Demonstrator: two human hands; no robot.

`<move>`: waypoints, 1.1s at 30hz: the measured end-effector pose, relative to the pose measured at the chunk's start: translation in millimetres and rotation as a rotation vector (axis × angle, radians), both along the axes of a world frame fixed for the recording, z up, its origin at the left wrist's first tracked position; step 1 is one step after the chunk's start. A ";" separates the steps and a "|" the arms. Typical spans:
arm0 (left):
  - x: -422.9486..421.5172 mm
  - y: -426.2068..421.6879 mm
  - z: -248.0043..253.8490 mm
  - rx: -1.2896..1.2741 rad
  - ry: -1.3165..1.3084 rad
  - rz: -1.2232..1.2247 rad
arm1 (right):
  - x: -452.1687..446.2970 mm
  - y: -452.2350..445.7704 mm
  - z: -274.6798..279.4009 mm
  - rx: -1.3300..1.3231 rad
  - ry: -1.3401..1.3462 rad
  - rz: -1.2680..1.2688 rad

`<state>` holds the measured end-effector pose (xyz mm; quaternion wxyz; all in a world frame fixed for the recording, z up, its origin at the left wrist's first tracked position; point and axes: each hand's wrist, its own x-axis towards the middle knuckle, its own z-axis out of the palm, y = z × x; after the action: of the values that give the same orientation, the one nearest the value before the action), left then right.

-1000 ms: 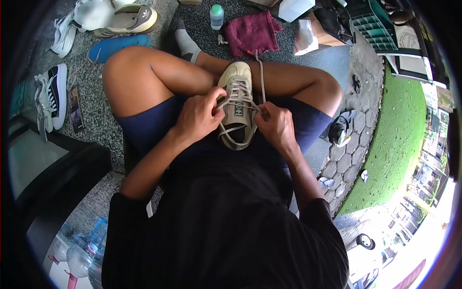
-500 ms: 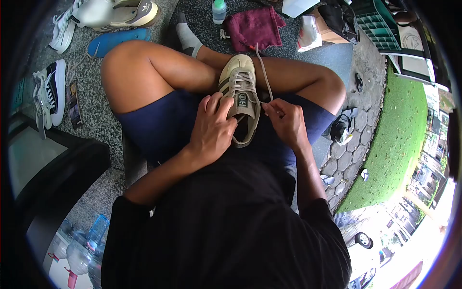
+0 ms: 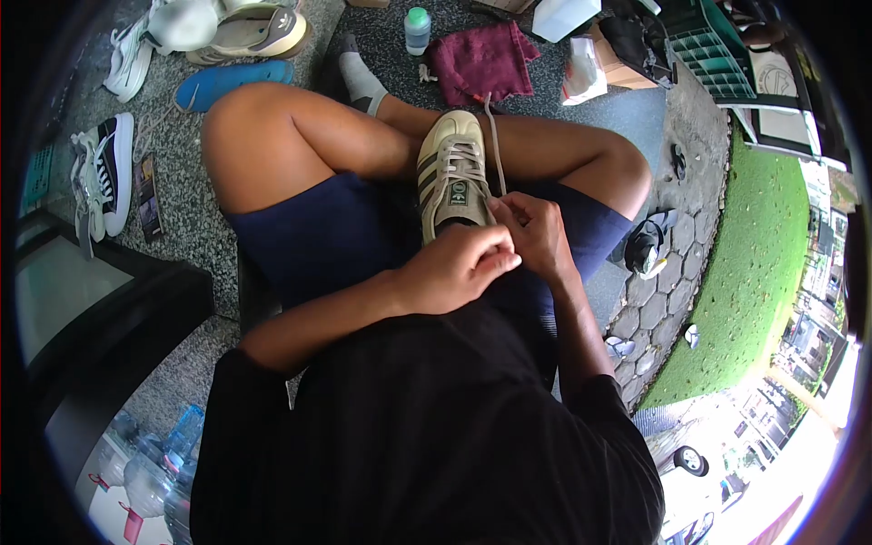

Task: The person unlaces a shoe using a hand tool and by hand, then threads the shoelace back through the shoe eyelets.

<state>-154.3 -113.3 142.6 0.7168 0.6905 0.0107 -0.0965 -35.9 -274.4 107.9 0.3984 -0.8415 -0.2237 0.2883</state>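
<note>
A beige sneaker (image 3: 452, 136) with dark side stripes and a dark tongue label rests between my crossed legs, toe pointing away from me. Its light shoelace (image 3: 496, 150) is threaded through the eyelets, and one loose end trails past the right side toward the maroon cloth. My right hand (image 3: 536, 232) is at the shoe's right edge, fingers pinched on the lace near the top eyelet. Across the heel opening lies my left hand (image 3: 461, 268), its fingers curled closed close to the right hand; whatever is inside them is hidden. The heel is covered by this hand.
A maroon cloth (image 3: 481, 62) and a green-capped bottle (image 3: 417, 32) lie beyond my legs. To the left are a dark sneaker (image 3: 116, 173), a blue insole (image 3: 232, 86) and another beige shoe (image 3: 259, 34). A green crate (image 3: 713, 54) stands at upper right, sandals (image 3: 647, 245) below it.
My left hand has left the shoe's left side and moved right and toward me, over the heel, its fingers curling. The right hand stays at the lace, shifted slightly.
</note>
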 end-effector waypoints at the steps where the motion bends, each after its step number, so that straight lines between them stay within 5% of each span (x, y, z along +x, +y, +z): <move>1: 1.0 8.6 6.1 0.010 -0.026 0.033 | 0.6 -2.0 -1.6 -0.018 -0.033 0.021; 6: -16.5 79.5 33.6 0.508 -0.068 0.124 | -5.2 -4.0 -0.9 -0.022 -0.135 -0.008; 21: -62.2 99.6 16.4 0.625 -0.157 0.172 | 16.5 -2.9 20.9 -0.176 -0.371 -0.058; 22: -63.8 103.7 23.8 0.546 0.006 0.151 | 17.7 2.7 28.6 -0.129 -0.403 -0.101; 24: -64.0 108.5 34.4 0.469 0.170 0.129 | 23.2 9.5 33.6 -0.058 -0.521 -0.023; 27: -61.0 107.8 41.8 0.464 0.246 0.093 | 23.1 29.1 35.1 0.285 -0.338 0.361; 29: -62.1 99.3 45.7 0.674 -0.043 0.227 | 23.0 39.8 20.1 0.272 -0.335 0.455; 33: -64.2 111.0 50.7 0.839 -0.043 0.101 | 35.8 46.9 3.4 0.275 -0.131 0.568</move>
<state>-218.5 -2.3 193.3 0.3773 0.9230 0.0680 -0.0344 -0.2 -227.5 111.3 0.3968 -0.7003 -0.5118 0.3004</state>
